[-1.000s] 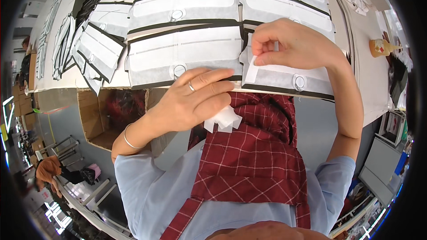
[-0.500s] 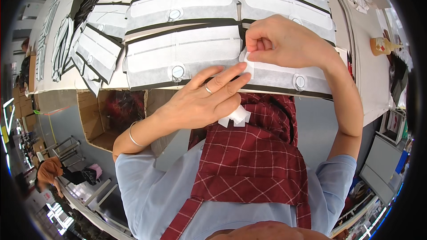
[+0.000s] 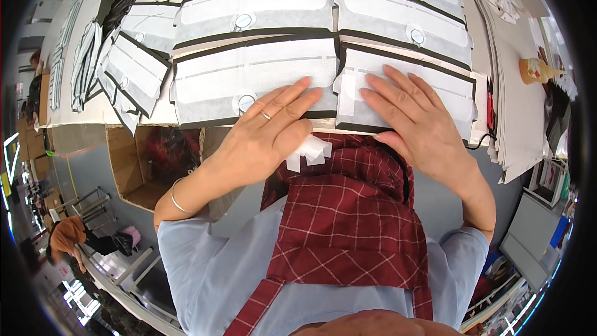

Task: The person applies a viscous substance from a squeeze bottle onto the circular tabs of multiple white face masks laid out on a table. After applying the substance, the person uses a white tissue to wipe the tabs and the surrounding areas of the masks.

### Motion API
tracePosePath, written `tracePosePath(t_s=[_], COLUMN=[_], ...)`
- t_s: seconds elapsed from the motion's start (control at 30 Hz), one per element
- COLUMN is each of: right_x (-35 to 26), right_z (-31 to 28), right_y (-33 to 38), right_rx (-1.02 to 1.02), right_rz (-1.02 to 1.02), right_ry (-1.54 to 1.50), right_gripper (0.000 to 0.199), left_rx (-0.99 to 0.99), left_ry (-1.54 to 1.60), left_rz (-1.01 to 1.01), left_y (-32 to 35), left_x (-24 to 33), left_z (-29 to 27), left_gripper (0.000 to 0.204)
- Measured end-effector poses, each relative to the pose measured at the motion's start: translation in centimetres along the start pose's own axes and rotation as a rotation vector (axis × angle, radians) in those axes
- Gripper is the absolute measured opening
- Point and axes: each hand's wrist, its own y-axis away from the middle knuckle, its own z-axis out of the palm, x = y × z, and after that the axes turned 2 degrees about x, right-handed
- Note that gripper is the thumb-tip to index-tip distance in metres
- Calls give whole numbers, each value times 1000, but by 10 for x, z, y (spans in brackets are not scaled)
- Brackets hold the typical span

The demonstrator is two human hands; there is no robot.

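Observation:
My left hand [image 3: 264, 134] rests its outstretched fingertips on the near left panel [image 3: 211, 81], white-backed with black edges. Tucked under its thumb is a small bunch of white strips [image 3: 314, 150], their ends hanging over the apron. How they are gripped is partly hidden. My right hand [image 3: 413, 115] lies open, fingers spread, on the near right panel [image 3: 429, 68]. A short white strip [image 3: 347, 94] lies flat along that panel's left end, just left of my right fingertips. A round disc [image 3: 247, 104] on the left panel is partly covered by my left hand.
More white panels [image 3: 255, 3] with round discs lie in two columns beyond. Loose panels [image 3: 134, 74] are piled at left. A yellowish bottle [image 3: 533, 71] and white cloth [image 3: 497, 0] are at right. Below the table edge sits an open cardboard box [image 3: 127, 162]. Someone in orange [image 3: 67, 236] is at lower left.
My right hand has opened from a pinch and moved right and nearer, flat onto the panel. The strip it pinched now lies on the panel. My left hand has shifted left with its strips.

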Motion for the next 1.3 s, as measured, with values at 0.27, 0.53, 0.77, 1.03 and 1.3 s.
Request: tracePosePath(t_s=[0.27,0.53,0.77,1.03,1.3], right_x=[24,24,1,2,19], right_z=[-10,-9,-26,-15,-4], right_y=[7,4,-48,-76,-74], right_rx=[-117,-22,233,139,-224], right_rz=[-14,-10,2,267,201], right_ry=[0,-28,-598,-860,-1008], right_gripper=[63,60,39,12,18], left_rx=[-62,97,144,227,345], left_ry=[85,499,1190,1270,372], left_rz=[6,-305,-774,-729,-345], left_y=[8,1,-41,-42,4], left_x=[-7,4,16,14,-5], left_z=[-8,-15,-19,-9,-12], left_gripper=[11,13,14,20,10])
